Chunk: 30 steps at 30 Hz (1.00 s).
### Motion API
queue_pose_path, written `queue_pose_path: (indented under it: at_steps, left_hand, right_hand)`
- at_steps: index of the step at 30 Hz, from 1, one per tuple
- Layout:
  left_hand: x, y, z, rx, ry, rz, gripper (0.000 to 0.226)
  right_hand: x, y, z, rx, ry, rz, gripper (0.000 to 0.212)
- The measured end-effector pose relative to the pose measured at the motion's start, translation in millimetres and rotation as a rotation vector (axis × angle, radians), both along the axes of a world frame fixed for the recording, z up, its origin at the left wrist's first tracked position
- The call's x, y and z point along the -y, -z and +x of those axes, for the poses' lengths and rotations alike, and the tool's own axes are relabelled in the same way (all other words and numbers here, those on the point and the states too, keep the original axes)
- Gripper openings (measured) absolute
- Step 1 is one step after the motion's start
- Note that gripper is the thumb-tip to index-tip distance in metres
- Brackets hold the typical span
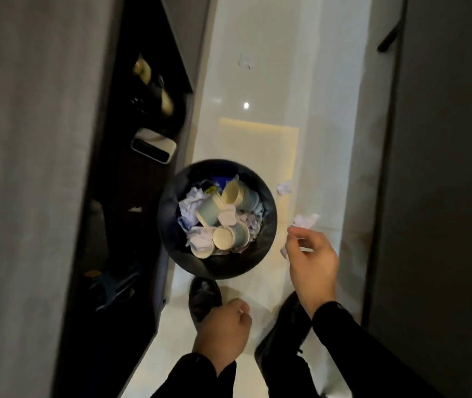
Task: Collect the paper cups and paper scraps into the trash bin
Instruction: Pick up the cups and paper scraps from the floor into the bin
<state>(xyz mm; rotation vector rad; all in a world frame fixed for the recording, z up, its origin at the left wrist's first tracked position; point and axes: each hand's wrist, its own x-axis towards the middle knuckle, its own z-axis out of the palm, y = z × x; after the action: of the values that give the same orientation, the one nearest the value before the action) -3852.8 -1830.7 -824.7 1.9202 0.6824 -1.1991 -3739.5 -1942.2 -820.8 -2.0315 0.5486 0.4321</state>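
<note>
Far left is a plain grey wall panel [28, 168], and right beside it a dark open cabinet [131, 196] with some blurry stuff on its shelves, including a white-and-black rectangular gadget [154, 145], can't really tell what it is. Next to the cabinet, on the glossy white tiled floor [246, 145], sits the round black trash bin [269, 225], already pretty stuffed with pale blue-green paper cups with cream insides [230, 236] and crumpled white paper scraps [193, 203] all jumbled together. Just below the bin is a shiny black shoe [203, 297], and the left hand [223, 331] hangs over its toe, loosely curled into a near fist, nothing visibly in it, black sleeve at the wrist. Further up the floor, well apart from the bin, there's a faint crumpled scrap [245, 62] lying alone. Just to the right of the bin's rim another small crumpled white paper ball [284, 187] rests on the floor. Then the right hand [312, 265], reaching out of a black sleeve, has its fingertips pinched on a crumpled white paper scrap [305, 219], held up in the air to the right of the bin and not over the opening. A second black shoe [283, 331] shows under that forearm. Far right is a dark grey door panel [444, 196].
</note>
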Motion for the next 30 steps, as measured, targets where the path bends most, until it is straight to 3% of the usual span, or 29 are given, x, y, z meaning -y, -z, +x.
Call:
queue_pose_path:
  at_steps: [3,6,12,15,19,26,30]
  left_hand:
    - [-17,-36,27,0.182,-0.194,0.031,0.02]
    - [-47,-59,58,0.309,-0.449,0.111,0.019]
    - [-90,-76,116,0.331,-0.727,0.029,0.016]
    - [-88,-75,128,0.298,-0.727,-0.018,0.012]
    - [-78,-67,138,0.253,-0.77,-0.038,0.018]
    - [-64,-14,166,0.342,-0.913,-0.076,0.013]
    - [-56,8,176,0.449,-0.975,-0.066,0.012]
  right_hand:
    - [-38,-37,18,-0.016,-0.124,0.046,0.022]
    - [-66,-53,25,-0.148,-0.298,0.047,0.015]
    - [-81,-55,35,-0.354,-0.463,0.047,0.016]
    - [-70,-53,47,-0.303,-0.377,0.056,0.01]
    - [-35,-42,76,-0.276,-0.18,-0.054,0.019]
    - [-12,74,138,-0.363,-0.298,-0.051,0.02]
    - [-9,146,150,-0.376,-0.408,-0.195,0.032]
